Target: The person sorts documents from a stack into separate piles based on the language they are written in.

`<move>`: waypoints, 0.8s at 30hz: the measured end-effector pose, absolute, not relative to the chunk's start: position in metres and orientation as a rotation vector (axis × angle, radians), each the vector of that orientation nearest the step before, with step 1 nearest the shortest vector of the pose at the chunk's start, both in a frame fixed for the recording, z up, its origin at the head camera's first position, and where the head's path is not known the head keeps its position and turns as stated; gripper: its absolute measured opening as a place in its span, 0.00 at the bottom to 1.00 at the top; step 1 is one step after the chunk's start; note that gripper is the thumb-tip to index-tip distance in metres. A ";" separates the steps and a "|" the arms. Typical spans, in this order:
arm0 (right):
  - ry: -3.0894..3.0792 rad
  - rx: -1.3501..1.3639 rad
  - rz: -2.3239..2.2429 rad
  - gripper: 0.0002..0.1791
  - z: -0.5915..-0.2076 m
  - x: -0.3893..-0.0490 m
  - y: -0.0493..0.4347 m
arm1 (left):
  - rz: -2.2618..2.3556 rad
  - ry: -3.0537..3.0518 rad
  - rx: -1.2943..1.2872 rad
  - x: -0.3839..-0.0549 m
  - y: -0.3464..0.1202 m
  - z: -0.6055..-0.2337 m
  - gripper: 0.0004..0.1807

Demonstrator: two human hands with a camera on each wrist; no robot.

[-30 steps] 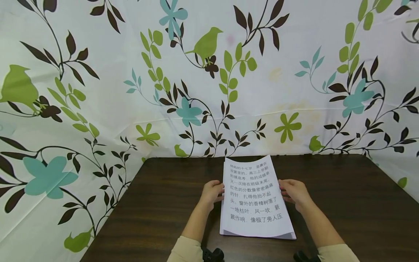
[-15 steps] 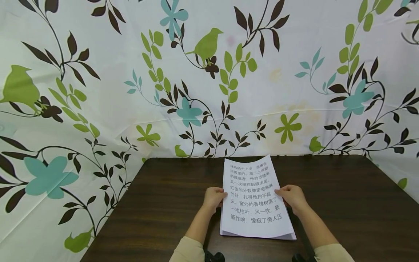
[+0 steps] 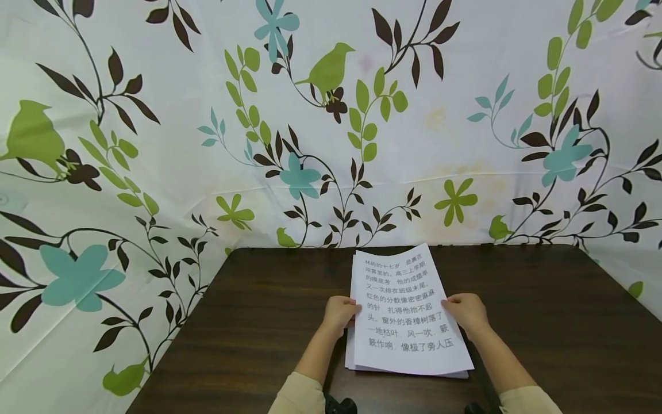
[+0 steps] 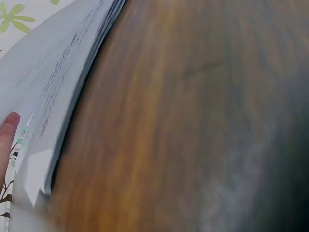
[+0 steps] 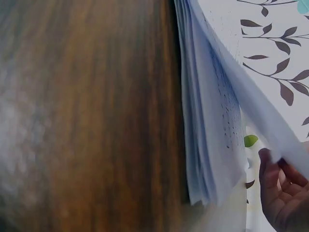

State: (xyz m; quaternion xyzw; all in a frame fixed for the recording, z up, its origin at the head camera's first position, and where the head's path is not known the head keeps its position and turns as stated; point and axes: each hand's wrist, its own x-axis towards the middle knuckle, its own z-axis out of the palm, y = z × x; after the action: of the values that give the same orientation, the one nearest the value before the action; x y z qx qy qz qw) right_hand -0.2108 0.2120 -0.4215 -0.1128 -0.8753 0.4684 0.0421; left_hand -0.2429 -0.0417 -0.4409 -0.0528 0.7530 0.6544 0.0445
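Note:
A printed paper sheet (image 3: 405, 359) bears large rows of dark characters and is lifted off the stack of paper (image 3: 350, 355) beneath. My left hand (image 3: 338, 315) pinches its left edge, and my right hand (image 3: 468, 313) pinches its right edge. In the right wrist view, the sheet (image 5: 263, 113) slants up away from the layered stack (image 5: 195, 111), with thumb and fingers of the right hand (image 5: 285, 198) at its edge. The left wrist view catches only a fingertip (image 4: 10, 126) against the raised paper; the rest of that hand is out of frame.
Under the paper is a dark brown wooden table (image 3: 248, 333). Behind it and at the left hangs a white cloth (image 3: 165, 149) printed with leaves, birds and flowers. Black wrist devices (image 3: 341, 406) show below the hands by the beige sleeves (image 3: 300, 394).
Both hands came in from beside the stack and took hold of the top sheet's edges. That sheet has since lifted and shifted slightly right, exposing the stack below at the left.

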 end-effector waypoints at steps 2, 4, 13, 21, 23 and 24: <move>-2.689 -0.341 1.399 0.16 -0.420 -0.210 0.213 | 2.019 2.286 -0.163 -0.243 -0.041 -0.439 0.04; -2.690 -0.345 1.373 0.17 -0.417 -0.210 0.214 | 2.029 2.294 -0.154 -0.243 -0.040 -0.437 0.04; -2.640 -0.409 1.399 0.17 -0.400 -0.216 0.212 | 2.057 2.304 -0.174 -0.248 -0.046 -0.424 0.07; -2.514 -0.392 1.637 0.17 -0.401 -0.237 0.205 | 2.062 2.319 -0.139 -0.254 -0.069 -0.404 0.08; -2.484 -0.420 1.690 0.19 -0.412 -0.250 0.207 | 2.054 2.325 -0.155 -0.255 -0.075 -0.400 0.09; -2.471 -0.419 1.724 0.20 -0.415 -0.254 0.207 | 2.050 2.331 -0.157 -0.256 -0.078 -0.398 0.09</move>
State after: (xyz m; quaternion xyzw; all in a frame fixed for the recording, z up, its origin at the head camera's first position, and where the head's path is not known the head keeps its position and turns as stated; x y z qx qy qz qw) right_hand -0.2541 0.2065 -0.4153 -0.1376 -0.8112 0.5661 0.0499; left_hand -0.2560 -0.0779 -0.3978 -0.0506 0.7499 0.6594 0.0170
